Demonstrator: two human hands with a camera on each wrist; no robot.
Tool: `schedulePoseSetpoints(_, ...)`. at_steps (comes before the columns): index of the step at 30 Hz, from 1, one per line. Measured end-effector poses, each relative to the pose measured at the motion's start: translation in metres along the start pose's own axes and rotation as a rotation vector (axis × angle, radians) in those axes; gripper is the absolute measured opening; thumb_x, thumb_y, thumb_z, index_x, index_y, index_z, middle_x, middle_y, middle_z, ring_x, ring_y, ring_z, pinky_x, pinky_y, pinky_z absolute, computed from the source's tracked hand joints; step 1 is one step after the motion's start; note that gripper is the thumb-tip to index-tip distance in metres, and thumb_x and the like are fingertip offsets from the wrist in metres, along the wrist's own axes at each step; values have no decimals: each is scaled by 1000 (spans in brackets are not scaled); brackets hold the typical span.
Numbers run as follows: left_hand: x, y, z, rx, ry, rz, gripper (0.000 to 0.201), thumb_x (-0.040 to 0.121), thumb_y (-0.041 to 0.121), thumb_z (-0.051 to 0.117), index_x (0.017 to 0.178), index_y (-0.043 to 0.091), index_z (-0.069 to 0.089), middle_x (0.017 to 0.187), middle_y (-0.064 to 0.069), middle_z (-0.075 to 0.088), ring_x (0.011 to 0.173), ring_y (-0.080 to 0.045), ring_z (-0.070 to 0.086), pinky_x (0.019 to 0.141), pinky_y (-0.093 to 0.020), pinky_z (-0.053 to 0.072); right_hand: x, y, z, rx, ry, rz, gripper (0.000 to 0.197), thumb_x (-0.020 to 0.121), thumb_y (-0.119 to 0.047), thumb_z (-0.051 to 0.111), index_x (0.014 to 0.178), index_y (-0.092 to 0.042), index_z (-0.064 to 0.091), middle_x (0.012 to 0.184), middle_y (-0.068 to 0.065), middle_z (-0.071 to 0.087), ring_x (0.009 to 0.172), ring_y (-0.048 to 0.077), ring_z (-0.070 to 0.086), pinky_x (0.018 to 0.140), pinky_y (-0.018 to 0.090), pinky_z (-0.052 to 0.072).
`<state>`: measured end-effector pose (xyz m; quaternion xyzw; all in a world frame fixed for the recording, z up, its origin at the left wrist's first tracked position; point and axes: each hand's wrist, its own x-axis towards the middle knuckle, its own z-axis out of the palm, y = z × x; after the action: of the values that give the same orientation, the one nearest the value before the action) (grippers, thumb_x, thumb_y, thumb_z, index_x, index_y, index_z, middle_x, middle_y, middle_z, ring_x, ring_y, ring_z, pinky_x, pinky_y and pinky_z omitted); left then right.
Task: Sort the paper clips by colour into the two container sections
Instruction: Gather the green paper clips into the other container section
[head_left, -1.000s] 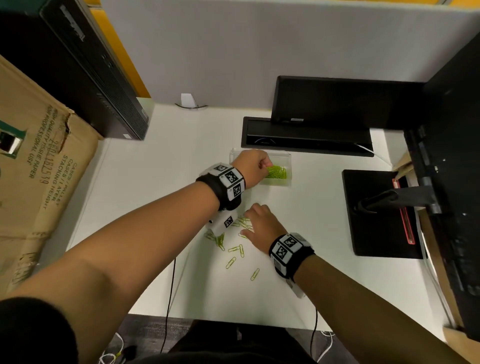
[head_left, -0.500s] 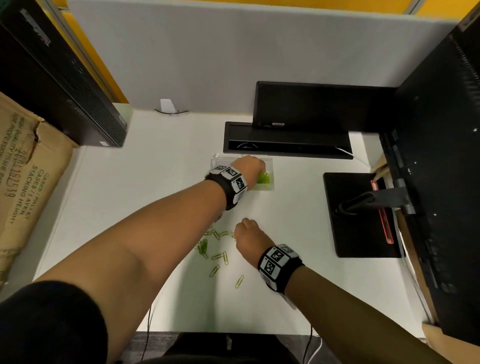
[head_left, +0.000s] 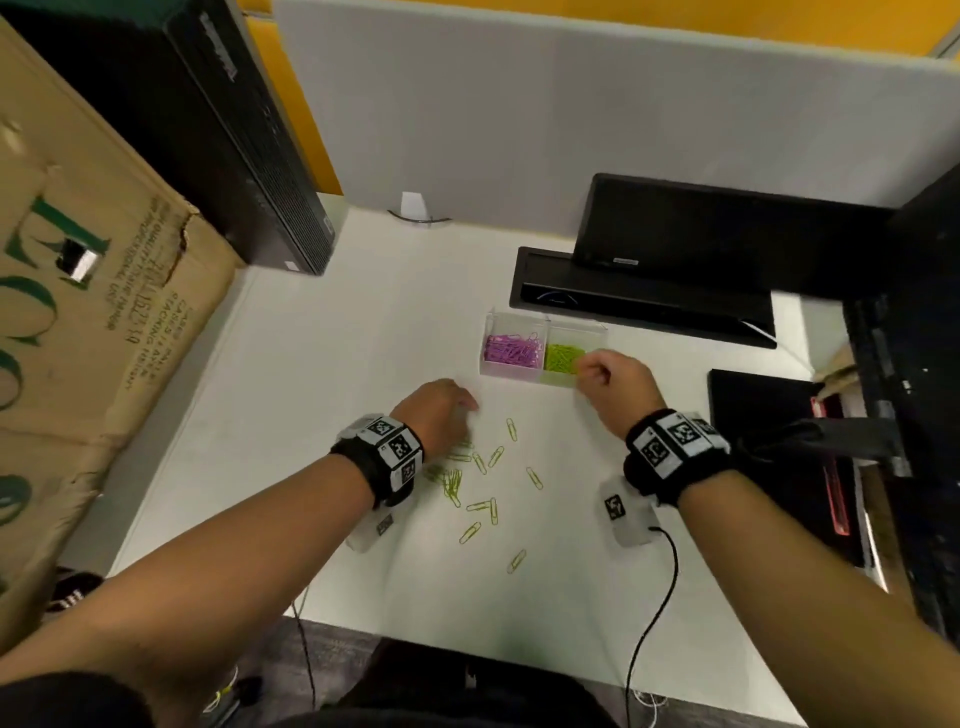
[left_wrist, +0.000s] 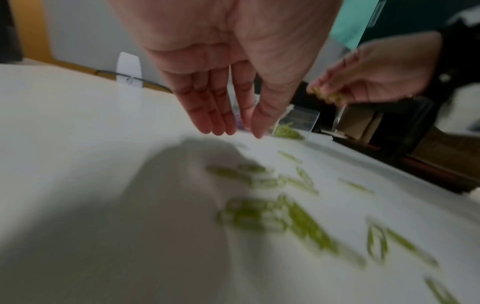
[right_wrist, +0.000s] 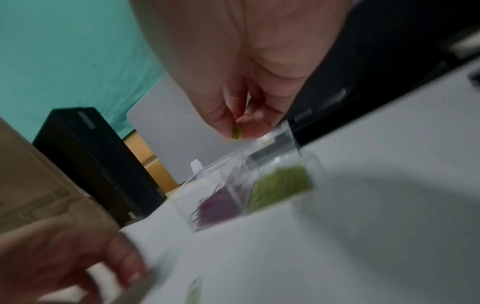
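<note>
Hands have swapped places since half a second ago: the left hand (head_left: 439, 410), which was reaching over the container (head_left: 540, 318), is now hovering with straight, empty fingers (left_wrist: 207, 111) above the loose green clips (head_left: 478, 478), while the right hand (head_left: 615, 384), which was down among those clips, is now pinching green clips (right_wrist: 237, 131) beside the container's right section. Purple clips (head_left: 511, 348) are filling the left section, green ones (head_left: 562, 357) the right. Around the white surface (head_left: 322, 395) are standing a cardboard box (head_left: 93, 312), a black computer tower (head_left: 244, 145) and a grey partition (head_left: 571, 104).
</note>
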<state>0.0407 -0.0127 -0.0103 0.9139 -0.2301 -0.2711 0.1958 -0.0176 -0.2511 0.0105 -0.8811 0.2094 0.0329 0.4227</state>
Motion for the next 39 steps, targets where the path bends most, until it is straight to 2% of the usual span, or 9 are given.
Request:
schedulePoseSetpoints(3,-14,-15,11,30,-78,-17,45,82,24,69,125,16,59,131,0,49,125,-19,45,106,-31,39,29,-17,-14,-229,33,-35,28,88,-3,46,101,1,70,109,19,68,102,33,61,91,31,48)
schedulePoseSetpoints(7,-21,-22,24,90,-120,16,69,78,39,72,138,20,45,135,0,42,127,-19,38,106,-37,39,41,-30,-5,-422,-97,-26,25,93,-11,49,104,-3,70,112,18,61,104,33,58,89,38,48)
schedulePoseSetpoints(10,-23,-22,29,107,-134,60,68,80,36,70,139,19,43,130,-1,42,123,-20,41,104,-38,42,27,-40,5,-412,-37,-126,32,94,-16,44,66,-11,58,85,9,50,80,25,52,69,31,38)
schedulePoseSetpoints(12,-24,-24,31,94,-129,81,66,79,37,71,138,20,45,127,0,43,120,-19,42,101,-36,43,5,-41,21,-337,-91,-178,34,92,-14,43,60,-11,51,72,3,49,66,17,46,67,31,38)
schedulePoseSetpoints(15,-26,-29,30,89,-153,116,69,76,40,72,137,21,47,123,1,46,118,-18,44,100,-34,43,-23,-25,55,-459,-353,-147,16,92,-23,49,95,-16,63,100,3,58,95,16,54,89,35,44)
schedulePoseSetpoints(17,-28,-31,30,116,-187,156,75,73,43,75,138,20,45,123,1,45,118,-18,42,101,-34,43,-33,-12,74,-588,-420,-104,40,91,-32,53,122,-8,52,126,11,47,120,26,43,102,37,40)
schedulePoseSetpoints(21,-33,-35,33,172,-215,204,88,69,42,78,144,20,36,131,1,40,126,-17,35,104,-27,35,-52,-5,97,-531,-402,-254,58,86,-37,59,132,-5,44,131,12,40,122,27,38,104,38,39)
schedulePoseSetpoints(29,-38,-33,42,169,-194,175,81,79,31,73,146,17,31,132,-3,42,125,-21,37,102,-31,37,-87,11,110,-544,-519,-451,77,76,-47,69,137,-10,41,130,6,41,119,24,38,103,37,38)
schedulePoseSetpoints(39,-38,-35,50,125,-86,260,39,87,23,64,125,15,59,115,-9,55,111,-26,49,91,-35,44,-96,16,114,-369,-472,-447,34,90,-15,61,122,-3,60,121,13,55,112,29,46,96,36,43)
